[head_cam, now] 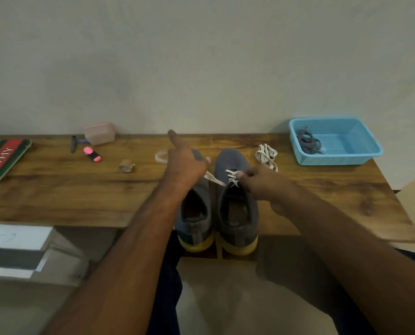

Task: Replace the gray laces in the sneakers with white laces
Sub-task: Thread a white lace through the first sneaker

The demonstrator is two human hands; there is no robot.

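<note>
Left hand (186, 166) pinches white lace (214, 178) | right hand (262, 183) pinches lacing on right sneaker (235, 201) | gray laces (307, 142) in basket (346, 158)

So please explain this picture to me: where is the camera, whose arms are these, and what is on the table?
There is no machine here. A person wears a camera on the head, so you look forward and down along their own two arms. On the wooden table stand two gray sneakers with yellow soles. The right sneaker is partly laced in white. The left hand pulls one white lace end out to the side, and the right hand pinches the lacing. A spare white lace lies beside the shoes. The old gray laces lie in a blue basket. Further left are a pink highlighter, a pink box and a book.
</note>
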